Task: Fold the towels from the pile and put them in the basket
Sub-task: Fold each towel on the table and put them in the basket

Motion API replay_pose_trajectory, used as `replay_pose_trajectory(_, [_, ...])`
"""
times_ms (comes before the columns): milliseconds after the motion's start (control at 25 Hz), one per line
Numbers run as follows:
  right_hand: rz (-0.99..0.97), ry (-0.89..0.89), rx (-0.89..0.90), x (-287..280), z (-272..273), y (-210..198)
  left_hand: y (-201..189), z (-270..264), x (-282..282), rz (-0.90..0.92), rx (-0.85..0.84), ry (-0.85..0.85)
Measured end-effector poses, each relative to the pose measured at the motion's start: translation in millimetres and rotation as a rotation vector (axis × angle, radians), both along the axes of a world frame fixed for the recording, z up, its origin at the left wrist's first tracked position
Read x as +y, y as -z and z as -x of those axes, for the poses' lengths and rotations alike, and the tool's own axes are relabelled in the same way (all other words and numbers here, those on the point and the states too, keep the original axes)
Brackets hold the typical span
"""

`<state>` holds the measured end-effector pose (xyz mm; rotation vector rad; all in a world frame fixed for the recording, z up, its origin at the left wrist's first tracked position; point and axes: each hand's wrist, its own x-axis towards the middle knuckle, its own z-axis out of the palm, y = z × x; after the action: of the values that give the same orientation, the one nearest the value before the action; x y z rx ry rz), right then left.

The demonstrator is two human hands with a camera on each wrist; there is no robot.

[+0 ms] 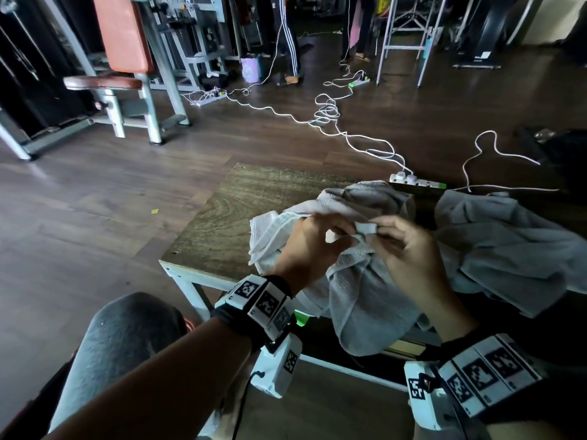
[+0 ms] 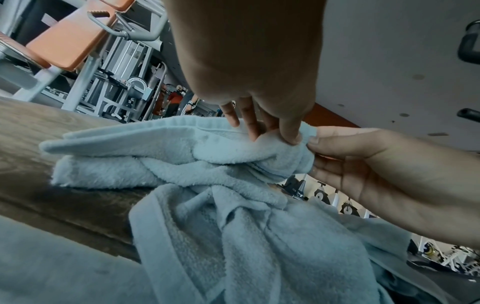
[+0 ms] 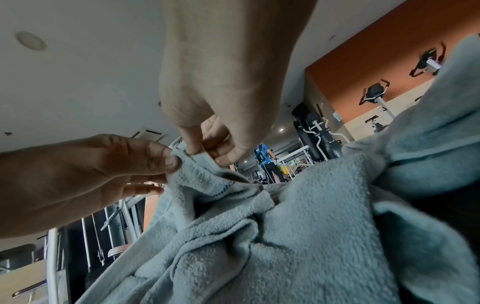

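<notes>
A light grey towel [image 1: 359, 300] hangs crumpled from both my hands over the near edge of a small wooden table [image 1: 228, 223]. My left hand [image 1: 344, 233] and right hand [image 1: 379, 230] meet above it, each pinching the same hemmed corner. In the left wrist view the left hand [image 2: 272, 133] pinches the towel [image 2: 233, 164] next to the right hand's thumb. Seen from the right wrist, the right hand [image 3: 205, 152] holds the towel [image 3: 285, 226] hem. A pile of grey towels [image 1: 508, 246] lies on the right. No basket is in view.
Another rumpled towel [image 1: 368, 198] lies behind my hands. A power strip [image 1: 416, 181] with white cables sits on the floor past the table. A gym machine [image 1: 127, 74] stands at the back left, people stand at the back, and my knee [image 1: 127, 331] is at lower left.
</notes>
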<state>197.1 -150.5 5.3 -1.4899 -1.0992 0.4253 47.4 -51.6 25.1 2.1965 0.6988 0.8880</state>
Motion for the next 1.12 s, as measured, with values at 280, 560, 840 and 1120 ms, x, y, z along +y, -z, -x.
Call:
replay_pose_trajectory(280, [-0.023, 0.239, -0.088, 4.7, -9.1, 7.5, -1.2, -3.1, -5.1, -0.129, -0.003, 0.036])
replay_pose_trajectory(560, [-0.132, 0.292, -0.182, 10.2, -7.1, 10.5, -8.8, -0.6, -9.5, -0.203, -0.052, 0.08])
replay_pose_trajectory(840, [-0.206, 0.549, 0.096, 7.9, -29.9, -2.7, -12.0, 8.5, -25.7, -0.102, 0.023, 0.211])
replay_pose_trajectory(1120, [-0.129, 0.005, -0.108, -4.5, 1.0, -6.9, -13.6, -5.8, -18.7, -0.003, -0.115, 0.04])
